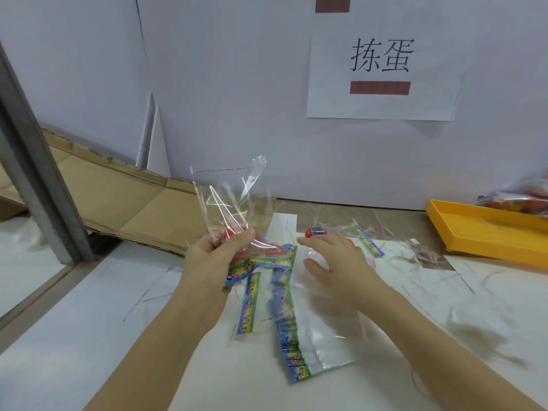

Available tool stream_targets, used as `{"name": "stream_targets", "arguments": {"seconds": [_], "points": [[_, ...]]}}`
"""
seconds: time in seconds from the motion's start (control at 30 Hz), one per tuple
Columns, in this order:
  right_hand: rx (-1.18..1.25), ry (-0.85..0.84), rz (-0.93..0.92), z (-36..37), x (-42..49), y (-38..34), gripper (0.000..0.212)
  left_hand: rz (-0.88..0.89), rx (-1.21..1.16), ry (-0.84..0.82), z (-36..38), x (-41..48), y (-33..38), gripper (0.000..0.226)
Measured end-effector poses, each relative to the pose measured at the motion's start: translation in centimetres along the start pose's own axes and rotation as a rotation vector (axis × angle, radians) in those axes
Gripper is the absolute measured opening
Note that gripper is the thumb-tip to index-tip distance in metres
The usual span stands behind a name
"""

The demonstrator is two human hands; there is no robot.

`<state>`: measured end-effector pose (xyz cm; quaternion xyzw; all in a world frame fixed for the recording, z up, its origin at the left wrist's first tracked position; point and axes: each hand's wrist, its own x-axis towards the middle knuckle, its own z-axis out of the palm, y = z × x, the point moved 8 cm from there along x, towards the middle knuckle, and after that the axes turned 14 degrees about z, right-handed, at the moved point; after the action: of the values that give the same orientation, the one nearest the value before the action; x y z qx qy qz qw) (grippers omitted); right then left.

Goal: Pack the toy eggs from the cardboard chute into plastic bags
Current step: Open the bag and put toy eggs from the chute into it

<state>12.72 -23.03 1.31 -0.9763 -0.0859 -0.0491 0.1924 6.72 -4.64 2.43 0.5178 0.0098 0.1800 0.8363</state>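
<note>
Above table (89,321): left hand (219,256) grips plastic bag (231,197); right hand (335,259) spread, beside toy egg (315,231).

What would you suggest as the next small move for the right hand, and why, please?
Probably curl the right hand round the loose red and blue egg and lift it to the bag. That hand is open and empty, its fingers right next to the egg, while the left hand grips the clear bag upright with something red already inside.
</note>
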Motion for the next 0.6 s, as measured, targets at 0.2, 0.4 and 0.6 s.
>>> {"name": "stream_targets", "arguments": {"seconds": [0.2,0.4,0.6], "points": [[-0.103,0.031,-0.1,1.8,0.8,-5.5,0.055,0.059,0.024,-0.06,0.1,0.3,-0.1,0.024],[0.6,0.246,0.157,-3.0,1.7,-2.6,0.025,0.101,0.058,-0.088,0.0,0.4,0.1,0.069],[1.052,0.075,-0.146,-10.6,0.5,-4.8,0.021,0.165,0.313,-0.229,1.2,-0.5,0.0,0.051]]}}
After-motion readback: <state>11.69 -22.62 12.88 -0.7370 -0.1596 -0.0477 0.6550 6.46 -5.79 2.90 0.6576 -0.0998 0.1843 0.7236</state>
